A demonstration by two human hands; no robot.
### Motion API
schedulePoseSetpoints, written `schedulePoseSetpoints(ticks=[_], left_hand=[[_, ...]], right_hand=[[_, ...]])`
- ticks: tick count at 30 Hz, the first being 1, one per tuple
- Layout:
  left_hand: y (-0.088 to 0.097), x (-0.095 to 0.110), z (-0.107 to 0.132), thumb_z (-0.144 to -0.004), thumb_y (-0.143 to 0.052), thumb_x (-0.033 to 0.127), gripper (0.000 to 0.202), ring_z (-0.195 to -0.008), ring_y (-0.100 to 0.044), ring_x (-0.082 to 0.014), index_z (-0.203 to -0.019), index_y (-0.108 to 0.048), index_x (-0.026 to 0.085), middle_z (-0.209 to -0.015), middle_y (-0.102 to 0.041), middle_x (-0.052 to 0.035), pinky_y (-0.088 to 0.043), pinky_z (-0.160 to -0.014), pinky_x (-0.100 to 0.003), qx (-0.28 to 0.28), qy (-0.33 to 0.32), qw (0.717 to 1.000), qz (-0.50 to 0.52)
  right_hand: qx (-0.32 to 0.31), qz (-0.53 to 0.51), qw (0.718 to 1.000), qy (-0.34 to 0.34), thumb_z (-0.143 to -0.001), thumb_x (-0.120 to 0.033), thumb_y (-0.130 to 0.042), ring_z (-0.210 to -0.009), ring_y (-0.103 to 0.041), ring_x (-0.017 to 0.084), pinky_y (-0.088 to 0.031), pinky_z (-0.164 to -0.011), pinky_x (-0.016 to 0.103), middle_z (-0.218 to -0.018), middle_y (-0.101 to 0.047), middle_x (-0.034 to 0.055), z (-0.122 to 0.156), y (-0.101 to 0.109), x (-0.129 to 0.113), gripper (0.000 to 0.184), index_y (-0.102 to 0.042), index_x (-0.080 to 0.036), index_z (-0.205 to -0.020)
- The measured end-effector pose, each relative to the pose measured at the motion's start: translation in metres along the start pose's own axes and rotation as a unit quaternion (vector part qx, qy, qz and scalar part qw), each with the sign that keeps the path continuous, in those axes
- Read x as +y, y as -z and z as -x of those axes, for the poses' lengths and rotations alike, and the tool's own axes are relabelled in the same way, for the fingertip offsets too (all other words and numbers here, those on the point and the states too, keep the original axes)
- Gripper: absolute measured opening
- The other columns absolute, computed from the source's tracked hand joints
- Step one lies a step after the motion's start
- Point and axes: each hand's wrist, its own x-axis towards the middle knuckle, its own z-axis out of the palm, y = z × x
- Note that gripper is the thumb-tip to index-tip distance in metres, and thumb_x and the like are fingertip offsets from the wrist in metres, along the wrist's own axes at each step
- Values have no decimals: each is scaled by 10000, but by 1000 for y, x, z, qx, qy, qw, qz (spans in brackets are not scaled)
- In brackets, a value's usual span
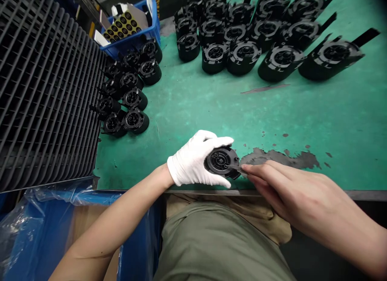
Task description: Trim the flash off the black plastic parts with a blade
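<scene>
My left hand (196, 160), in a white glove, is wrapped round a round black plastic part (221, 161) at the near edge of the green table (211, 103). The part's ribbed face points up toward me. My bare right hand (290, 188) has its fingers pinched together on a small dark tool (236, 167), and the tool's tip rests on the part's face. I cannot make out what kind of tool it is.
Several black round parts (130, 91) sit in a cluster at the table's left, and many more (256, 35) stand in rows at the back. A grey ribbed stack (45, 91) fills the left side. A blue crate (133, 27) stands behind it; a blue plastic-lined bin (45, 232) lies below the table edge.
</scene>
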Motion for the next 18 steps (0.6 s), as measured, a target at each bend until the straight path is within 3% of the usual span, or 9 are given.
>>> schedulePoseSetpoints(ticks=[3,6,11,15,16,18], left_hand=[[6,-3,3,-805,-1082,1010,1337,-1521,-803,-494,-1840,-690,259,-1662,-832,-252,-686,-1354,-731,8,-1,1000,-8],[14,-3,2,-774,-1054,1067,1397,-1410,-840,-486,-1831,-691,230,-1595,-865,-246,-692,-1322,-709,-9,10,999,-40],[21,13,-4,-770,-1019,1108,1505,-1218,-883,-476,-1914,-596,227,-1393,-920,-207,-746,-1178,-669,-70,57,990,-109],[5,47,4,-810,-1084,1009,1316,-1338,-924,-464,-1816,-625,296,-1501,-908,-162,-788,-1155,-595,31,158,984,-76],[0,58,9,-808,-1118,966,1270,-1300,-942,-435,-1779,-633,308,-1454,-913,-131,-806,-1105,-559,50,183,981,-47],[-4,75,19,-783,-1177,888,1221,-1029,-950,-347,-1715,-633,316,-1175,-894,-28,-811,-885,-478,53,234,971,18]], right_hand=[[-14,-16,999,32,-1252,-301,-703,-840,-916,257,-684,-673,349,-1139,-954,48,-2,6,9,168,-829,-318,-1362],[13,-27,1000,-4,-1219,-258,-701,-692,-869,254,-664,-612,354,-1055,-937,42,3,6,10,147,-785,-324,-1321],[32,-71,997,-8,-1178,-149,-708,-762,-900,249,-707,-689,350,-1059,-922,6,23,-9,-17,295,-724,-352,-1392],[21,-77,997,-19,-1230,-184,-713,-751,-888,202,-682,-691,311,-1046,-918,-8,30,-22,-26,205,-723,-315,-1386],[27,-66,997,-31,-1235,-195,-715,-757,-890,204,-682,-698,316,-1063,-928,-3,29,-23,-22,210,-736,-308,-1410],[47,-35,997,-46,-1234,-221,-730,-824,-913,230,-706,-759,345,-1127,-950,20,25,-19,-10,229,-766,-303,-1445]])
